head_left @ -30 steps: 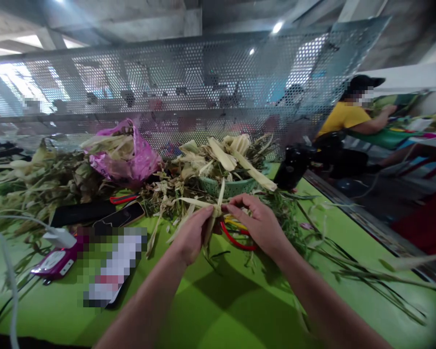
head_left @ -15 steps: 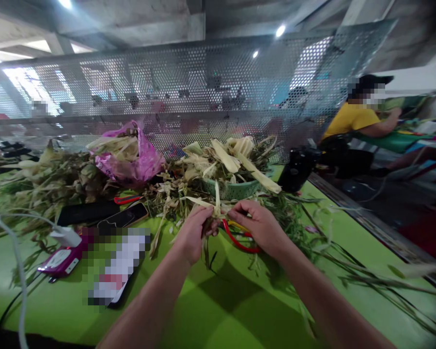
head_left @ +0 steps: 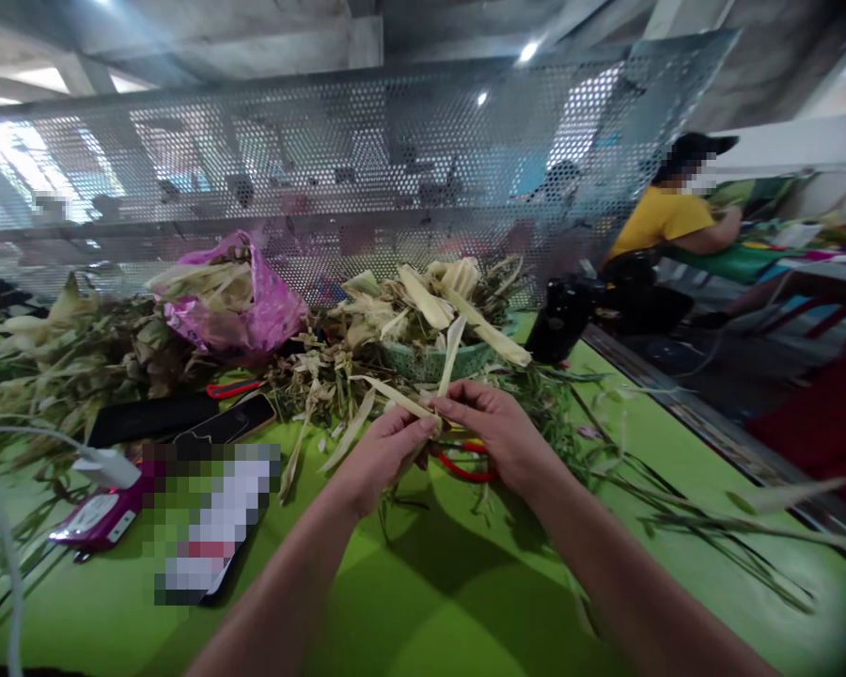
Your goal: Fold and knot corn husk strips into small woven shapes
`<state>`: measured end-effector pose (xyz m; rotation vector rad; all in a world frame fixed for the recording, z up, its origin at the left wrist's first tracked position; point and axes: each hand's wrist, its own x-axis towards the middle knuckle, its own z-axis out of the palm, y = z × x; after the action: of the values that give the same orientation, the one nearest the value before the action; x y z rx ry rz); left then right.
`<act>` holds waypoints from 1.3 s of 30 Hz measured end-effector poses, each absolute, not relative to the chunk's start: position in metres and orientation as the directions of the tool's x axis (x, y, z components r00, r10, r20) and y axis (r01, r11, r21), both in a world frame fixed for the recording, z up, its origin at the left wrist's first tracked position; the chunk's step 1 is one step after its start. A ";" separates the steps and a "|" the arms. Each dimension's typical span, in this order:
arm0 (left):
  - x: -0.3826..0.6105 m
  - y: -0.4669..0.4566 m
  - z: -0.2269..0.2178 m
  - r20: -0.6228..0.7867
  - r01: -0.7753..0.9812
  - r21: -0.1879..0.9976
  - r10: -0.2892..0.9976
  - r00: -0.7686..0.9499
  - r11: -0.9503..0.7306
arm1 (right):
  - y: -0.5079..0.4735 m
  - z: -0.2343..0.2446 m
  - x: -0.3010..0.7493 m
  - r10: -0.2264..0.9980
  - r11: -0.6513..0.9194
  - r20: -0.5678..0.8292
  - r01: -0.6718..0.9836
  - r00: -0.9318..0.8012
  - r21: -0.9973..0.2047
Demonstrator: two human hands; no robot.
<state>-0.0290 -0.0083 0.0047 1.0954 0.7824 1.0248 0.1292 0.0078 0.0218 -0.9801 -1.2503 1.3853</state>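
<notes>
Pinching some husk strips (head_left: 452, 355) with left hand (head_left: 387, 453) and right hand (head_left: 497, 425), curling both nearly closed, holding them over the table (head_left: 437, 602), kinda right in front of the basket (head_left: 423, 364).

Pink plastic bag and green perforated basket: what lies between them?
In the head view, loose dry tan plant scraps lie between the pink plastic bag and the green perforated basket.

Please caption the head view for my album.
A bare left hand and bare right hand pinch pale, husk-like strips over a glossy green table.
</notes>
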 end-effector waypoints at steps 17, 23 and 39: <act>-0.034 0.000 0.002 -0.084 -0.489 0.849 0.965 0.247 0.199 | 0.006 0.026 0.136 0.810 0.486 0.578 0.440 0.098 -0.755; -0.031 0.002 0.000 -0.065 -0.614 0.775 0.985 0.158 0.149 | -0.007 0.021 0.119 0.861 0.481 0.477 0.593 -0.179 -0.646; -0.035 0.003 0.009 0.093 -0.367 0.926 0.996 -0.014 -0.091 | -0.009 0.013 0.111 0.895 0.444 0.393 0.513 -0.212 -0.735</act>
<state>-0.0347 0.0031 0.0087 0.9929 0.8776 1.4287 0.1111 -0.0090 0.0127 -1.1914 -1.8698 0.5833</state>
